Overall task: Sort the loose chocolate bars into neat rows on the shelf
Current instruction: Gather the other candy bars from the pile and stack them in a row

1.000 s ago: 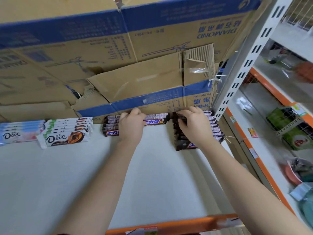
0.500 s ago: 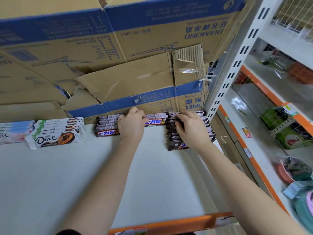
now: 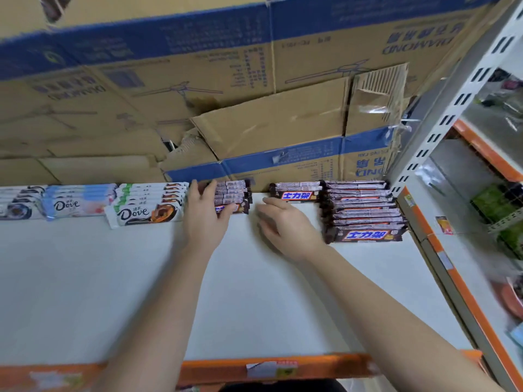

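Brown chocolate bars lie along the back of the white shelf (image 3: 254,292) in three groups. My left hand (image 3: 206,219) grips the left stack of brown bars (image 3: 236,193), fingers over its top and thumb at its front, right beside the white-green Dove row (image 3: 147,206). A short middle stack of brown bars (image 3: 297,193) lies flat behind my right hand (image 3: 285,224). That hand is blurred, fingers loose, holding nothing, in the gap between the stacks. A long tidy row of brown bars (image 3: 365,212) fills the right end.
More Dove rows, blue (image 3: 76,202) and a darker one (image 3: 19,206), run to the left. Torn cardboard boxes (image 3: 254,114) close off the back. A slotted white upright (image 3: 452,108) bounds the right end, with another shelf unit beyond. An orange strip (image 3: 311,366) marks the front edge.
My left hand has slid a stack of brown bars left against the Dove row, opening a gap. My right hand has let go of the right row and moved left into the gap.
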